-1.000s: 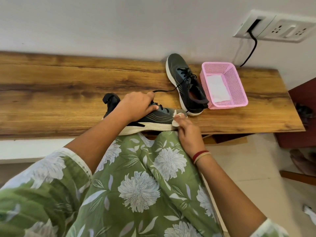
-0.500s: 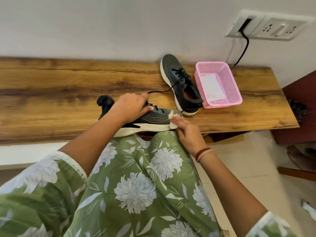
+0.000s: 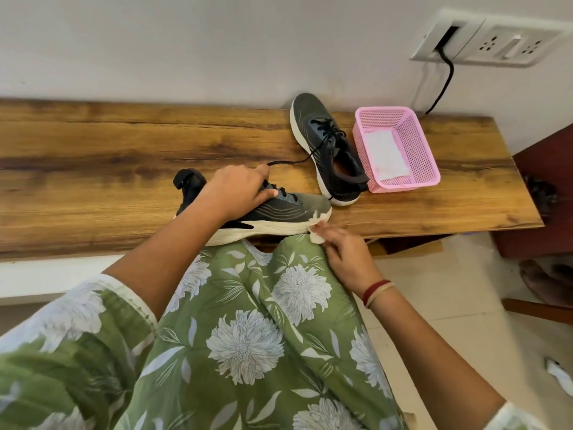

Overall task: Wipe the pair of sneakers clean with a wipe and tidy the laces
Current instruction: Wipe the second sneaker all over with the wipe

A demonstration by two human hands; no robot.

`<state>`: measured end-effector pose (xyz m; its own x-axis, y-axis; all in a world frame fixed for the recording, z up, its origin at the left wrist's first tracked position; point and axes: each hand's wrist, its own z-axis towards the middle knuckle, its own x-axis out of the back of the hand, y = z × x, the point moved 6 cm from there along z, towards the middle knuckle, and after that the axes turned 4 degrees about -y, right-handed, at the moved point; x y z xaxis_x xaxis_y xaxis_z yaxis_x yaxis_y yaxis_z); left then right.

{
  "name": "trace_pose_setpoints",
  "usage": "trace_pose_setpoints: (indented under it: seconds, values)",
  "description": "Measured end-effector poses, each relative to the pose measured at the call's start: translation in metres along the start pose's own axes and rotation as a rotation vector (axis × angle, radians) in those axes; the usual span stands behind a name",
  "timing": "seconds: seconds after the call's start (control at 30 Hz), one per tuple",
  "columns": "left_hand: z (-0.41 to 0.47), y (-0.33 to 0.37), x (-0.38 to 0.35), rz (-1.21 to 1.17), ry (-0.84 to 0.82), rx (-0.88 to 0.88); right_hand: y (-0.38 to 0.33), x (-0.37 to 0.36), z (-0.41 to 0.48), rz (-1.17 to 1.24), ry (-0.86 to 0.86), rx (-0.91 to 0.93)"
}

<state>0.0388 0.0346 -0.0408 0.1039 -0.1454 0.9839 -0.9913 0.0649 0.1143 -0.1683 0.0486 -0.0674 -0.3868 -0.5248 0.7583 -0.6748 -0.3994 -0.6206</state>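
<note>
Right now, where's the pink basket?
Head view: the pink basket sits on the right part of the wooden bench, just right of the far sneaker and below the wall socket.

1 head-worn view looks steeply down, close above the bench point(image 3: 93, 156).

Left hand point(image 3: 238, 190) grips near sneaker point(image 3: 279, 212) over the laces/top, shoe lying toe-right at the front edge of the wooden counter point(image 3: 93, 169), sole overhanging the lap. Right hand point(image 3: 344, 252) pinches a small white wipe point(image 3: 317, 236) at the toe end of the white sole, touching it. Second sneaker point(image 3: 328, 150) sits farther back, toe toward the wall, one lace point(image 3: 291, 162) trailing toward the left hand. Pink basket point(image 3: 421, 144) just beside it on the right, white sheet point(image 3: 384, 156) inside. Wall socket panel point(image 3: 490, 41) above, black cable point(image 3: 443, 85) plugged in.
</note>
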Motion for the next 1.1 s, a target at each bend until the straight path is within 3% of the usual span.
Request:
trace_pose_setpoints:
  seconds: [0.07,0.13,0.2,0.23,0.33,0.43,0.57,0.6,0.67,0.73,0.83,0.93,1.0,1.1]
  values:
    - [-0.001,0.001,0.001,0.004,0.003,-0.002,0.004,-0.002,-0.004,0.258,-0.023,-0.044]
    - [-0.001,0.003,0.001,0.005,0.007,-0.001,0.012,0.013,0.003,0.510,0.152,-0.169]
    - [-0.002,0.003,0.001,-0.005,0.004,0.003,0.017,0.034,0.010,0.445,0.403,-0.254]
    - [-0.002,0.003,0.001,-0.010,0.003,0.004,0.016,0.038,0.015,0.348,0.438,-0.265]
    - [-0.002,0.002,0.000,-0.014,0.004,0.007,0.001,0.016,0.023,0.039,0.231,-0.233]
    - [-0.001,0.001,0.000,-0.004,0.011,0.007,-0.019,-0.005,0.012,-0.033,0.181,-0.142]
    - [-0.002,0.002,0.001,-0.006,0.017,0.000,-0.023,-0.003,0.005,0.160,0.030,-0.110]
    - [-0.002,0.003,0.001,-0.004,0.015,-0.001,-0.018,0.005,0.007,0.298,0.051,-0.154]
    - [-0.002,0.004,0.001,-0.004,0.011,-0.002,0.003,0.026,0.016,0.399,0.254,-0.250]
    - [-0.002,0.004,0.001,-0.004,0.010,-0.003,0.010,0.031,0.027,0.220,0.291,-0.286]
    - [-0.002,0.002,0.000,0.005,0.011,0.009,-0.005,0.007,0.029,-0.056,0.074,-0.161]
    - [-0.003,0.001,-0.001,0.008,0.007,0.015,-0.009,0.009,0.024,-0.095,0.058,-0.081]
    - [-0.002,0.002,-0.001,0.008,0.004,0.008,-0.001,0.013,0.025,0.108,-0.002,-0.146]
    - [-0.001,0.000,0.003,0.006,-0.010,-0.009,0.009,0.028,0.022,0.893,0.119,-0.312]
